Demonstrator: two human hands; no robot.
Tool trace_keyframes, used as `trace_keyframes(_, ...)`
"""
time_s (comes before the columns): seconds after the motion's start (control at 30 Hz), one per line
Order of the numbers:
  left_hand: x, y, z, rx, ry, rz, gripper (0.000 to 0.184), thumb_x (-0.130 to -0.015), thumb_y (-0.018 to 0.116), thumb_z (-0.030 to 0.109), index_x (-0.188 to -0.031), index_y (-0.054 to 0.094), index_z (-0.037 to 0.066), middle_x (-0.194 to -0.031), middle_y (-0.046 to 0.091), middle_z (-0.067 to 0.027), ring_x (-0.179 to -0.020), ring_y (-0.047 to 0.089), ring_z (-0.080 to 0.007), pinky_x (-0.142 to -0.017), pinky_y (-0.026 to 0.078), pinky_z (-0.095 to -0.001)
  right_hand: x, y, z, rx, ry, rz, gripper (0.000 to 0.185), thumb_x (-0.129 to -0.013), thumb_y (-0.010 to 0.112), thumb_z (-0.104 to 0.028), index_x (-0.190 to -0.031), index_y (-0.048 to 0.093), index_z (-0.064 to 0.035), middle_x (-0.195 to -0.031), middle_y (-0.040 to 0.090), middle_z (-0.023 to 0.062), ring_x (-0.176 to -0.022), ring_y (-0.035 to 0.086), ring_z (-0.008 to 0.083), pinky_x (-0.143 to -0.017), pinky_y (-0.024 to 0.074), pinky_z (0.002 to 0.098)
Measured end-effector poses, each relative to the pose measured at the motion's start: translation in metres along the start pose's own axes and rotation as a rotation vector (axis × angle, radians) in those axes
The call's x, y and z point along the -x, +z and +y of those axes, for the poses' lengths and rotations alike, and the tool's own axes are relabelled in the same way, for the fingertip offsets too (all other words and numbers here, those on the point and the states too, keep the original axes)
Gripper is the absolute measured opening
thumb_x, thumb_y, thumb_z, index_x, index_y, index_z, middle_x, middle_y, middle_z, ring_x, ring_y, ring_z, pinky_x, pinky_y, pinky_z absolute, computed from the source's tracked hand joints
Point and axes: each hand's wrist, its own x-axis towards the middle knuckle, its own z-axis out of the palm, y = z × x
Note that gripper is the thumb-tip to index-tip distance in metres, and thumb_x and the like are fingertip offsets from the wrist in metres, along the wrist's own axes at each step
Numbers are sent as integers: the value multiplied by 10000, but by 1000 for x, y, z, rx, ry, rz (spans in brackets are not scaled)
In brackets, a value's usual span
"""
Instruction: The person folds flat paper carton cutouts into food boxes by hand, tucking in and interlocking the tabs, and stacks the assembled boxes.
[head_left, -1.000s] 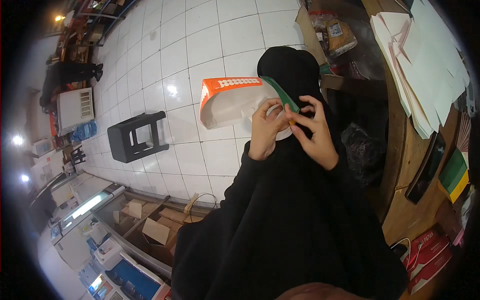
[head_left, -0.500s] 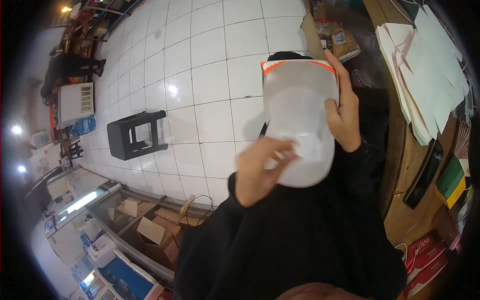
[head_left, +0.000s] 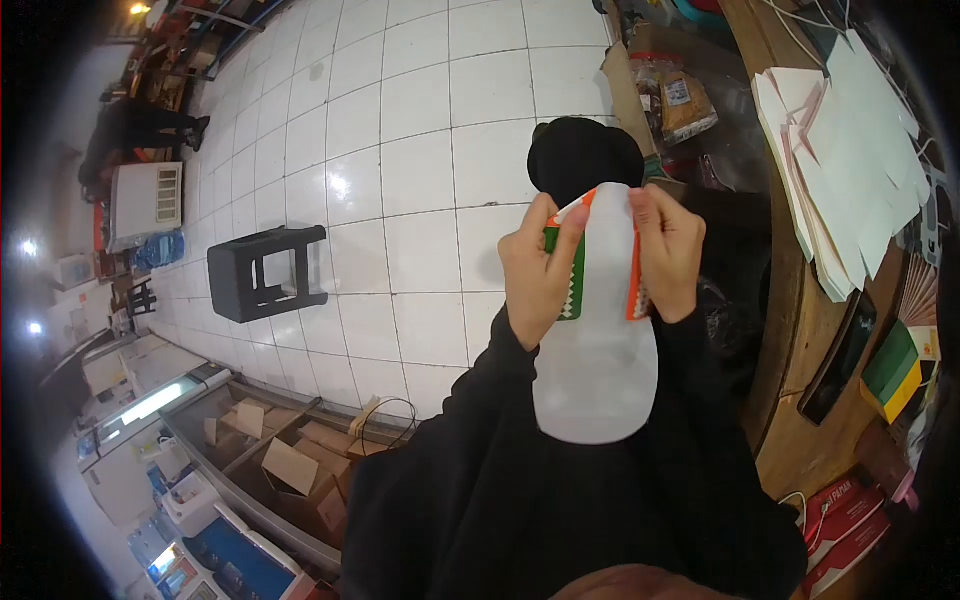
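Held upright before my body is a white, slightly shiny sheet-like piece with a rounded lower end. Its upper sides are bent inward and show orange and green printing with a white zigzag edge. My left hand pinches the upper left side, thumb on the orange and green print. Opposite it, my right hand is closed on the upper right side, beside an orange strip. The lower end hangs free of both hands, in front of my black clothing.
A black stool lies tipped on the white tiled floor. At right, a wooden counter carries a stack of pale sheets. Cardboard boxes fill a case at lower left. A person bends over far left.
My left hand has risen from the lower part of the white piece to its upper left side. The sides now bend inward, showing green and orange print, and the piece has come lower.
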Motion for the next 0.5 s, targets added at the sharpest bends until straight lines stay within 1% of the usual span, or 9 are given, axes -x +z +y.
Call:
trace_keyframes(0.1,-4,-3,-1,-191,112,121,330,-883,516,235,-655,409,23,-489,368,-3,-495,320,-45,-436,293,-220,1,3,3,7,-17,-40,219,-856,525,-185,-743,495,0,-529,455,94,-450,406,144,-462,357,267)
trace_keyframes(0.13,-7,-7,-1,-190,114,122,330,-883,516,235,-655,409,23,-489,368,-3,-495,320,-45,-436,293,-220,1,11,-3,-116,-99,17,154,-833,543,-155,-843,530,-2,-559,510,92,-466,508,160,-486,390,250)
trace_keyframes(0.17,-12,-13,-1,-114,123,261,298,-886,507,224,-685,424,20,-531,400,-9,-498,333,-48,-440,302,-219,3,10,-4,-115,-101,22,154,-833,543,-155,-843,530,-2,-559,510,92,-466,508,160,-486,390,250)
trace_keyframes(0.23,-16,-19,-4,-35,137,397,268,-890,498,213,-715,438,18,-572,433,-15,-501,346,-52,-444,312,-217,10,7,-9,-213,54,-351,204,-812,561,-137,-955,534,6,-603,545,114,-529,579,177,-514,416,240)
trace_keyframes(0.3,-13,-23,-13,165,63,248,233,-902,474,221,-789,450,19,-683,476,-28,-537,383,-55,-480,340,-207,14,7,0,-203,55,-391,218,-822,563,-126,-978,535,23,-644,579,96,-565,574,130,-526,416,237)
trace_keyframes(0.33,-10,-25,-2,150,18,67,257,-910,457,267,-892,453,10,-730,480,-35,-577,398,-60,-517,365,-227,15,10,2,-301,69,-176,208,-835,557,-131,-975,543,22,-653,580,69,-581,551,100,-535,411,230)
trace_keyframes(0.4,2,-29,-20,110,46,-72,260,-907,462,255,-886,468,-4,-734,488,-36,-602,416,-67,-549,373,-234,11,16,-10,-480,59,166,183,-863,542,-146,-932,566,22,-661,544,-9,-611,455,33,-548,380,206)
trace_keyframes(0.47,8,-34,-23,69,76,-220,263,-905,466,244,-879,483,-18,-738,496,-38,-627,434,-74,-580,382,-241,17,15,-11,-525,75,100,174,-860,545,-143,-895,576,25,-659,545,-6,-601,449,34,-547,370,202)
trace_keyframes(0.5,11,-37,-19,9,-66,-157,236,-892,482,200,-862,497,-33,-772,521,-51,-664,460,-86,-613,388,-244,19,16,-9,-571,103,27,173,-858,547,-140,-859,585,29,-658,545,-3,-591,442,35,-545,361,197)
